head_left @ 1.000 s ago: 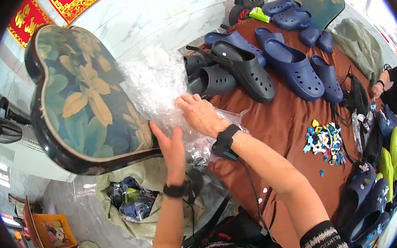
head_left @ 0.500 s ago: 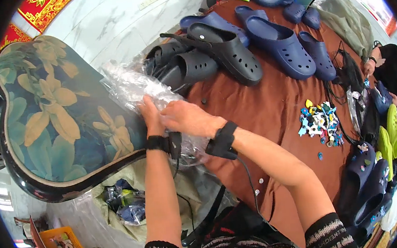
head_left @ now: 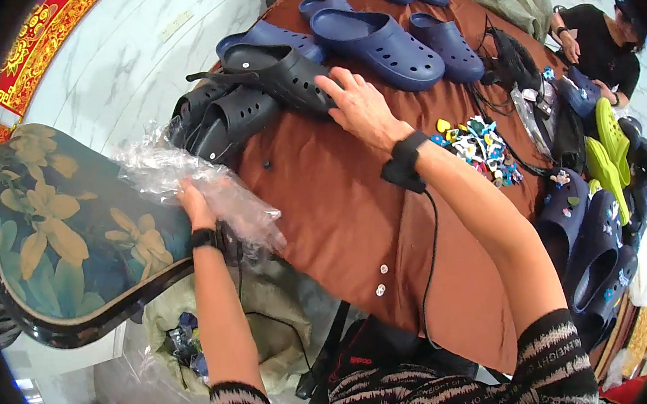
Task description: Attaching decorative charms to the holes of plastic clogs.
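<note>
Clear crinkled plastic bags (head_left: 243,205) are gripped in my left hand (head_left: 198,205), at the edge of the flower-patterned chair back. My right hand (head_left: 365,110) is held out with its fingers apart at the toe of a black clog (head_left: 285,74); I cannot tell whether they touch it. Another black clog (head_left: 243,113) lies beside it, its strap side toward the bags. Right behind them stand a large navy clog (head_left: 379,47) and a smaller navy clog (head_left: 445,49).
Small colourful shoe charms (head_left: 480,150) lie heaped on the brown cloth (head_left: 323,202). Decorated navy clogs (head_left: 563,212) and lime-green clogs (head_left: 604,154) line the right edge. Another person (head_left: 602,47) holds a navy clog at far right. An open sack (head_left: 272,322) stands below left.
My right hand has left the plastic bags and reached across to the black clog's toe, its fingers spreading. My left hand keeps the bags. The whole view has shifted.
</note>
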Motion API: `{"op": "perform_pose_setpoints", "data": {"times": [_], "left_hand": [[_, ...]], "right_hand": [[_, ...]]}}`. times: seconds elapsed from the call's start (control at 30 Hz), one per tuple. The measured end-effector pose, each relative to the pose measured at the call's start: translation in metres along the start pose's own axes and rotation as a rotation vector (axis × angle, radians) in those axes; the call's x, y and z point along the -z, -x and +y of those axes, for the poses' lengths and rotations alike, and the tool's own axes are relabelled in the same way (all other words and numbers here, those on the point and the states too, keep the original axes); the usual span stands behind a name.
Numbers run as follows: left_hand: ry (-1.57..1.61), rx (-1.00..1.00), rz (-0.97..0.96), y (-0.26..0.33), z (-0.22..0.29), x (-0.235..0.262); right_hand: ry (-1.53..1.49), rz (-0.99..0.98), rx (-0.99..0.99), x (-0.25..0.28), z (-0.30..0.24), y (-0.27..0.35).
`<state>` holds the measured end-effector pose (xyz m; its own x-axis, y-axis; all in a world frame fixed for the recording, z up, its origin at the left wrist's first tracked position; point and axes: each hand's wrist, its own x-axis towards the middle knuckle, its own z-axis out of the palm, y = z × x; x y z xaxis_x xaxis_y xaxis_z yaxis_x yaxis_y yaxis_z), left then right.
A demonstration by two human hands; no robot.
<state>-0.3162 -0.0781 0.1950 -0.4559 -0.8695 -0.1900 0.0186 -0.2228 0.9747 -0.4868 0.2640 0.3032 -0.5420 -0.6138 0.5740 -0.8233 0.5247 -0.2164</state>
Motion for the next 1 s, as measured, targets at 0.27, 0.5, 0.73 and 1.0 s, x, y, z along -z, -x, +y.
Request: {"op": "perform_pose_setpoints", "data": {"times": [0.27,0.5,0.73,1.0], "left_hand": [[-0.049,-0.001,-0.041,-0.027,-0.006,0.018],[-0.097,-0.04,-0.096,0.054,0.059,0.022],[-0.173,-0.305,0.08,0.115,0.09,0.011],[-0.596,-0.83,0.055,0.183,0.127,-0.017]], "right_hand": [[0.2,-0.125,0.099,-0.03,-0.031,-0.072],[0.221,0.055,0.13,-0.041,-0.016,-0.08],[0.195,0.16,0.108,-0.035,-0.022,-0.086],[0.105,-0.103,0.012,-0.023,-0.022,-0.076]]}}
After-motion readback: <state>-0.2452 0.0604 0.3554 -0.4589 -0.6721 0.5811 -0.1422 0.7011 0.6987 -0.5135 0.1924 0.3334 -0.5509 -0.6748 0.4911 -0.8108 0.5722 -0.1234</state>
